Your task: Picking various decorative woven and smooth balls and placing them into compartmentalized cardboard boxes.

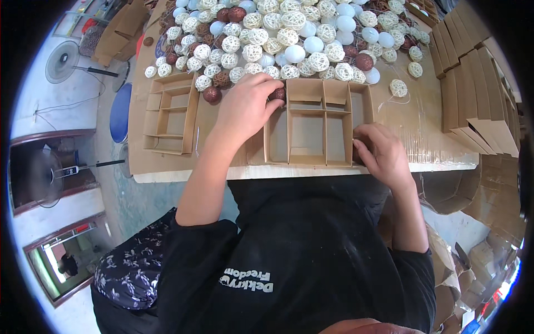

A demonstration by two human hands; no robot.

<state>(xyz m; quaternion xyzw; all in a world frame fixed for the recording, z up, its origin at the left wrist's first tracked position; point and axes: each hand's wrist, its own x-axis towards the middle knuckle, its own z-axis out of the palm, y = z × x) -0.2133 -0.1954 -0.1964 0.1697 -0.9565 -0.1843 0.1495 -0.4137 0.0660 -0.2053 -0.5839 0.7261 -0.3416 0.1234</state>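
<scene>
My left hand (248, 103) pinches a dark red glitter ball (277, 95) between thumb and fingers, over the far left compartment of a divided cardboard box (306, 158). The box lies open side up near the table's front edge, its visible compartments holding nothing but that ball at the far left. At the box's near right corner, my right hand (382, 151) is curled with thumb and fingers on the inner wall there; the fingertips are partly hidden. Beyond the box spreads a heap of cream woven balls (293, 20), with smooth white balls (295, 54) and brown-red ones among them.
A second divided box (183, 146) sits to the left on the cardboard-covered table (423, 147). Folded cardboard pieces (473, 83) are stacked at the right edge. One loose woven ball (398, 88) trails a thin wire. Fans (62, 61) and a blue round stool (119, 113) stand left of the table.
</scene>
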